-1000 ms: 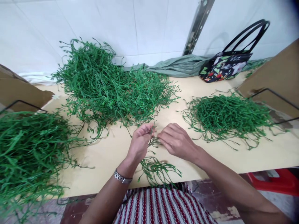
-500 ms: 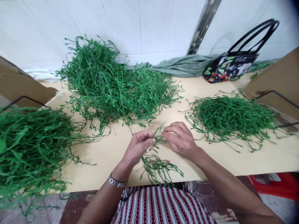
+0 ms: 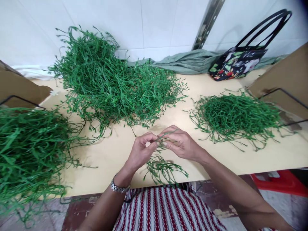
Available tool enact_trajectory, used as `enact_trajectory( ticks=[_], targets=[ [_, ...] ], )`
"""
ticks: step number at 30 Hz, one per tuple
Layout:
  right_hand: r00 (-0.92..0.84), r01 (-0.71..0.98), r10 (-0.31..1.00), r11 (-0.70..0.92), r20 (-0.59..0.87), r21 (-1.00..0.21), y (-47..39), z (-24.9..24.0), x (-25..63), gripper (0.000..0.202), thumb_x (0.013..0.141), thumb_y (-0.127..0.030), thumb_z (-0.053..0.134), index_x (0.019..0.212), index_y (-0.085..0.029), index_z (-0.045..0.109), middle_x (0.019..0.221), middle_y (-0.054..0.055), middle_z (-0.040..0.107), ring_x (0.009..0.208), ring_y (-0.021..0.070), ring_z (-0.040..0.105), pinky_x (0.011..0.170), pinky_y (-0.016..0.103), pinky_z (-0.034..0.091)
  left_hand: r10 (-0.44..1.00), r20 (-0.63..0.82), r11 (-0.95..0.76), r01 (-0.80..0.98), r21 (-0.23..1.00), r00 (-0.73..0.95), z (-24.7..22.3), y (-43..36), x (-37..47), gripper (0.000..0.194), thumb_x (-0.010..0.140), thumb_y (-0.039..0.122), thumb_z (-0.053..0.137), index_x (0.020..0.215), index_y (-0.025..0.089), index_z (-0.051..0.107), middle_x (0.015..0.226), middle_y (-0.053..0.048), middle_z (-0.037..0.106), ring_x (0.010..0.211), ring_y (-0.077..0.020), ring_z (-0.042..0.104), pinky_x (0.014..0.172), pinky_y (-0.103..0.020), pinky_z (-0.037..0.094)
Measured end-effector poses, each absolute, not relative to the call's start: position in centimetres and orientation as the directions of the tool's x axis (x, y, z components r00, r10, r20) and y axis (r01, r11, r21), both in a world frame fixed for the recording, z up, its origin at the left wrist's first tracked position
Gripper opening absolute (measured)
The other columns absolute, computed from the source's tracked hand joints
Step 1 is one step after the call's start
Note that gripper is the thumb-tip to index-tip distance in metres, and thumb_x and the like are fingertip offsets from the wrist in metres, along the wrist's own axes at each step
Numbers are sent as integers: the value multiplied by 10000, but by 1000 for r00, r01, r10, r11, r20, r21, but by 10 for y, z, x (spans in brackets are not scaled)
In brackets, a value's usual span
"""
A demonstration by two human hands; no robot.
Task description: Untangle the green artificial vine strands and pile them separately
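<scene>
Both hands meet over the front middle of the table. My left hand (image 3: 142, 148) pinches thin green plastic stems (image 3: 168, 134) between thumb and forefinger. On the same stems, my right hand (image 3: 181, 142) closes from the right, its thumb and fingers together and its fingertips beside the left ones. How the stems cross inside the fingers is partly hidden. Just below the hands, near the table's front edge, lies a small loose bunch of green stems (image 3: 166, 168) with little tips.
A large heap of green stems (image 3: 115, 83) lies at the back; more heaps sit at left (image 3: 31, 150) and right (image 3: 238, 117). Cardboard boxes (image 3: 286, 81) flank the table (image 3: 81, 181). A flowered bag (image 3: 237, 64) and green cloth (image 3: 185, 62) lie along the wall. A red stool (image 3: 281, 183) stands below right.
My right hand has moved left and closed on the stems against my left hand's fingertips. The left hand keeps its pinch. The camera view has shifted slightly.
</scene>
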State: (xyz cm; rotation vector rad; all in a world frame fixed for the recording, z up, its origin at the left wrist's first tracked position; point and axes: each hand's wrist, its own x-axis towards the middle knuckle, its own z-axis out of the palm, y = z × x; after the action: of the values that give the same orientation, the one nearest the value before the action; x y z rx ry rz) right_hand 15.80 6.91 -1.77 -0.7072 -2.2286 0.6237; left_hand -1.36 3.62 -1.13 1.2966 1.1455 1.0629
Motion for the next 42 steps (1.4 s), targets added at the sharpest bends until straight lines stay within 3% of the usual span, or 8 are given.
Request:
enact_trajectory(
  ticks=[5,9,16,20,23,26,38,42],
  targets=[
    [-560,308,628,763,540,-568,66,-26,155,126,843,-188,502,901,-135,601,761,62,633,747,157,550,685,313,468,984,-83,79,31,996,158,-14,35,-13,107,700,221,604,635,136,608,625,4,505,613,-109,427,594,-227,336],
    [-574,389,627,775,527,-498,62,-29,155,151,849,-181,481,901,-126,611,778,76,621,801,175,521,730,332,454,972,-149,134,92,987,181,-13,36,-10,130,679,247,630,652,125,595,609,7,518,609,-105,429,601,-225,342],
    [-670,480,551,833,498,-276,57,-27,158,246,828,-92,400,703,-123,611,677,79,554,772,185,488,697,321,414,950,-190,118,277,954,248,-13,37,-12,163,660,156,540,505,123,502,500,46,368,508,-69,321,490,-205,244],
    [-765,290,489,842,419,-455,58,-20,162,302,874,-159,375,676,-143,602,646,43,519,689,142,486,619,267,395,888,-200,148,153,977,415,-9,35,-18,241,631,151,570,446,137,416,498,52,309,479,-58,286,460,-211,212],
    [-808,80,447,729,385,-679,58,-15,165,291,901,-253,402,782,-132,638,654,37,520,676,126,483,588,242,398,792,-243,243,76,967,560,-5,32,-21,255,621,163,598,440,140,421,492,51,310,469,-61,276,456,-228,199],
    [-831,-39,424,600,359,-799,59,-13,166,301,907,-298,411,827,-125,644,681,32,503,663,106,480,569,223,406,714,-268,321,37,946,647,-1,31,-21,276,622,215,626,437,144,434,483,44,324,478,-71,270,469,-246,188],
    [-875,-89,435,282,211,-955,55,-14,166,320,894,-372,435,772,-135,612,699,1,439,604,67,463,553,209,413,662,-329,458,-15,889,673,-10,28,-28,322,567,340,713,410,145,510,430,38,328,455,-75,257,462,-254,173],
    [-828,-98,515,254,221,-962,64,-9,184,334,878,-410,453,708,-152,581,655,9,484,613,93,490,561,235,420,771,-264,387,-96,917,579,-7,27,-39,237,556,335,741,471,146,628,454,-4,441,461,-100,345,450,-259,242]
  ],
)
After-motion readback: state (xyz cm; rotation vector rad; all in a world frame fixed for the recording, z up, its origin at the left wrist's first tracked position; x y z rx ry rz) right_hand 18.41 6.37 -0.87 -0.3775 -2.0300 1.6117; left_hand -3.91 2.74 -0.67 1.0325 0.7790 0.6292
